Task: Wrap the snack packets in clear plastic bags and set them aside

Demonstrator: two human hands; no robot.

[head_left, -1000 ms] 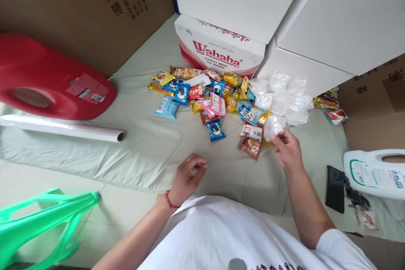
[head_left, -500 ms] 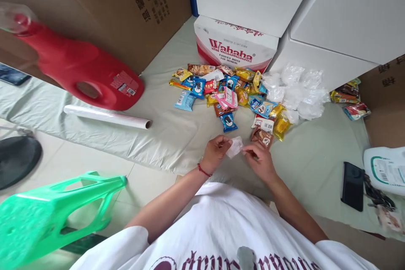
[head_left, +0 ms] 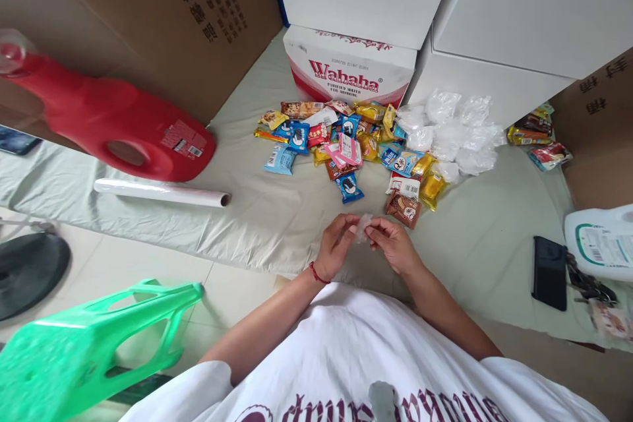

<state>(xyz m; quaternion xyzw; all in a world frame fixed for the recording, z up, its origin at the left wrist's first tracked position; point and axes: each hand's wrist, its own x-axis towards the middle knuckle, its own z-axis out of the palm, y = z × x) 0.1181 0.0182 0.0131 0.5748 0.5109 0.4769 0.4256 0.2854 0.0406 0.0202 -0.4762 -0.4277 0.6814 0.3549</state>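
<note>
A small crumpled piece of clear plastic film (head_left: 364,227), perhaps a little bag, is pinched between my two hands just above the cloth. My left hand (head_left: 334,248) grips its left side with thumb and fingers. On its other edge the fingertips of my right hand (head_left: 398,249) are closed. Beyond my hands lies a brown snack packet (head_left: 403,208), nearest to my right hand. A heap of wrapped snacks (head_left: 343,148) in blue, yellow, pink and red spreads behind it. Right of the heap sit several crumpled clear plastic bundles (head_left: 452,132).
A Wahaba-style white and red carton printed "Wahaha" (head_left: 346,69) stands behind the snacks. On the left are a red jug (head_left: 119,119), a white roll (head_left: 161,194) and a green stool (head_left: 89,336). A black phone (head_left: 549,273) and white bottle (head_left: 606,241) lie right.
My hands have drawn closer together, and the plastic film between them is bunched smaller. My right hand has moved left, off the brown packet's edge. The whole view has shifted slightly.
</note>
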